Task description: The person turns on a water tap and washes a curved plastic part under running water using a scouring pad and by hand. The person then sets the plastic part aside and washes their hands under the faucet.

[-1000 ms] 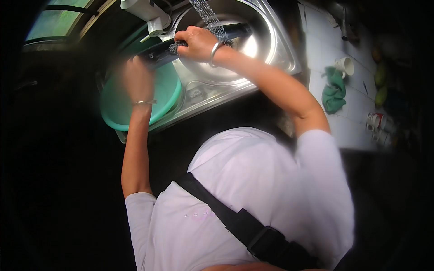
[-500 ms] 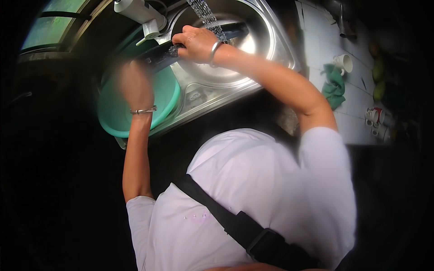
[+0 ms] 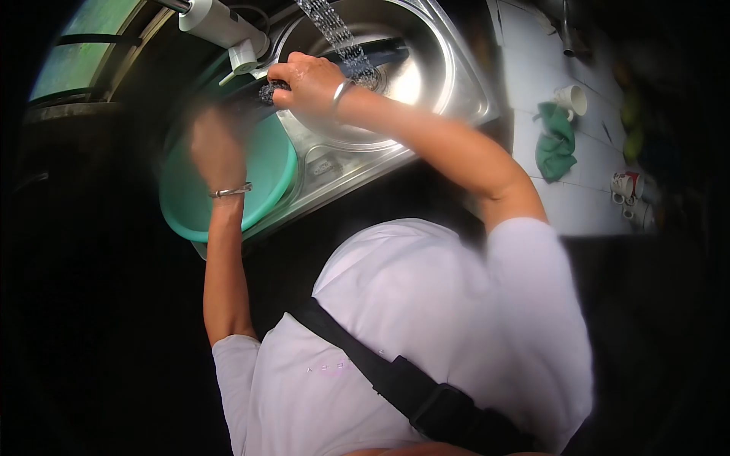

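A long dark object (image 3: pixel 391 52) slants from above the green basin across the round sink bowl (image 3: pixel 435 76); its kind is unclear. My left hand (image 3: pixel 217 148) is blurred, its fingers hard to make out, and appears closed around the object's near-left end. Against the object's upper side, my right hand (image 3: pixel 310 80) is closed on a dark, curly scouring pad (image 3: pixel 272 93). A stream of water (image 3: pixel 334 32) falls just beyond my right hand, onto the object and into the bowl. Below my left hand sits the green basin (image 3: pixel 266 178).
A white tap fixture (image 3: pixel 220 26) stands at the sink's back left. The steel drainboard (image 3: pixel 331 171) borders the basin. On the white tiled counter (image 3: pixel 525 144) at right lie a green cloth (image 3: pixel 557 144), a white mug (image 3: pixel 570 100) and a printed mug (image 3: pixel 626 185).
My right hand and the scouring pad have slid leftward along the dark object, closer to my left hand. The whole view has shifted slightly.
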The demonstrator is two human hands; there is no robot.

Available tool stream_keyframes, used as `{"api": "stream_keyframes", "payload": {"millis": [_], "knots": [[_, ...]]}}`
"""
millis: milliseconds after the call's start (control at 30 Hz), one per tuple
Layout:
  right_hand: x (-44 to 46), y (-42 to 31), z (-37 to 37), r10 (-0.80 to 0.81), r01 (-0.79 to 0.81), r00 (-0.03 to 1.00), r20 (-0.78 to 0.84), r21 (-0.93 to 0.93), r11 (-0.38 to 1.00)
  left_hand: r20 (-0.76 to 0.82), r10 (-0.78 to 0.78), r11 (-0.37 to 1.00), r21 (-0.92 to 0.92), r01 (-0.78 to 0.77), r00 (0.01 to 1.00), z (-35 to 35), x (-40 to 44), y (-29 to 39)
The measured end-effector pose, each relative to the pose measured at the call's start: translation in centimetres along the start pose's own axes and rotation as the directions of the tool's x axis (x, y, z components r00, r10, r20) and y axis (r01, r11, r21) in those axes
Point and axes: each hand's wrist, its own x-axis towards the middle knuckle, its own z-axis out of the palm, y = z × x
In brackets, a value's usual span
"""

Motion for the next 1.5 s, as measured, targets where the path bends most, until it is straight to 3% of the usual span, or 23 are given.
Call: {"api": "stream_keyframes", "payload": {"millis": [133, 167, 233, 333, 367, 467, 567, 633, 733, 833, 900, 1033, 1100, 1233, 1367, 1500], "knots": [[0.3, 8.5, 1.4, 0.177, -0.191, 0.979, -0.103, -0.148, 0.97, 0.013, -0.133, 0.988, -0.076, 0.134, 0.991, 0.1, -0.2, -0.1], [0.0, 10.3, 0.5, 0.348, -0.357, 0.934, -0.08, -0.166, 0.919, 0.026, -0.188, 0.974, -0.126, 0.19, 0.982, 0.2, -0.2, 0.0], [-0.1, 15.4, -0.1, 0.465, -0.47, 0.882, -0.08, -0.218, 0.855, 0.058, -0.296, 0.929, -0.215, 0.302, 0.953, -0.1, -0.3, 0.3], [-1.0, 18.2, -1.3, 0.598, -0.61, 0.792, -0.118, -0.138, 0.78, 0.03, -0.124, 0.992, -0.026, 0.125, 0.992, -0.1, -0.2, -0.1], [-1.5, 19.2, -1.0, 0.639, -0.658, 0.75, -0.171, -0.093, 0.747, 0.02, -0.134, 0.991, -0.019, 0.134, 0.991, -0.1, -0.3, -0.2], [-3.6, 21.9, -0.5, 0.664, -0.669, 0.742, -0.09, -0.047, 0.742, 0.0, -0.181, 0.984, -0.009, 0.181, 0.984, -0.3, -0.7, -1.5], [-4.8, 19.1, 0.4, 0.554, -0.571, 0.791, -0.26, 0.011, 0.821, 0.02, -0.392, 0.918, -0.063, 0.392, 0.92, -1.0, -0.7, -2.1], [-4.4, 12.5, 0.8, 0.419, -0.399, 0.791, -0.445, 0.143, 0.906, 0.113, -0.665, 0.721, -0.16, 0.674, 0.738, -1.5, -0.5, -1.6], [-3.4, 6.1, 3.1, 0.327, -0.222, 0.852, -0.408, 0.283, 0.933, 0.169, -0.674, 0.704, -0.147, 0.695, 0.719, -1.0, -0.5, -0.6], [-2.6, 6.3, 5.0, 0.4, -0.329, 0.864, -0.305, 0.261, 0.908, 0.126, -0.545, 0.805, -0.198, 0.559, 0.829, 0.3, -1.3, -1.7], [-2.2, 10.5, 6.1, 0.428, -0.383, 0.787, -0.444, 0.193, 0.903, 0.095, -0.424, 0.893, -0.12, 0.433, 0.901, 0.6, -1.7, -1.6], [-1.6, 17.8, 4.3, 0.585, -0.606, 0.745, -0.32, 0.043, 0.795, 0.048, -0.246, 0.969, -0.019, 0.247, 0.968, 1.0, -2.8, -3.0], [-0.9, 17.5, 3.1, 0.584, -0.611, 0.787, -0.201, -0.121, 0.782, 0.022, -0.178, 0.984, 0.017, 0.178, 0.984, 1.2, -3.1, -3.3], [-0.4, 11.4, 2.2, 0.382, -0.386, 0.922, -0.06, -0.14, 0.912, 0.042, -0.212, 0.977, -0.024, 0.213, 0.976, 0.5, -2.0, -1.6], [-0.6, 1.3, 2.4, 0.069, -0.067, 0.998, -0.015, 0.087, 0.994, 0.062, -0.235, 0.969, -0.069, 0.239, 0.97, 0.7, -2.6, -1.7], [-0.3, 3.4, 2.7, 0.121, -0.122, 0.992, -0.021, -0.021, 0.992, 0.079, -0.338, 0.918, -0.191, 0.347, 0.938, 0.8, -2.8, -1.8]]}}
